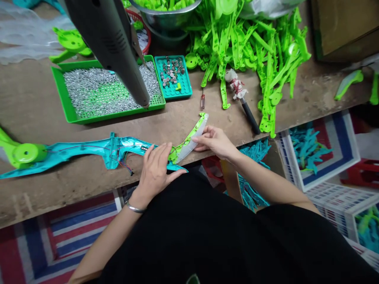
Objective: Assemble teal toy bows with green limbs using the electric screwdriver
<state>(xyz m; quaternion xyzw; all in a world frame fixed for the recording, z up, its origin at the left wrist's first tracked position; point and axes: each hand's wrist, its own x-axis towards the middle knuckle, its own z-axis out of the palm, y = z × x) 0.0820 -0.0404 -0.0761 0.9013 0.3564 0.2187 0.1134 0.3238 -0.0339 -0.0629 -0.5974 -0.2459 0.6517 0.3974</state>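
Note:
A turquoise plastic body of what looks like a toy bow point(81, 146) lies along the table's near edge, its inner side up, with thin red and dark wires point(121, 161) on it. My left hand point(154, 169) is over its right end, fingers across the top and thumb along the near side. My right hand point(216, 144) pinches a curved green bow limb point(193, 132) by its translucent strip point(187, 146). The limb's lower end meets the body beside my left fingers; the joint is partly hidden. Another green limb with a round hub point(29, 155) sits at the body's left end.
A dark power screwdriver point(118, 51) hangs over a green tray point(71, 114) of screws. Beside it are a turquoise tray point(179, 92) of small metal pieces, a small screwdriver point(203, 101) and a hammer point(250, 117) with a wrapped head. Green parts point(239, 43) are heaped behind; crates point(328, 177) stand right.

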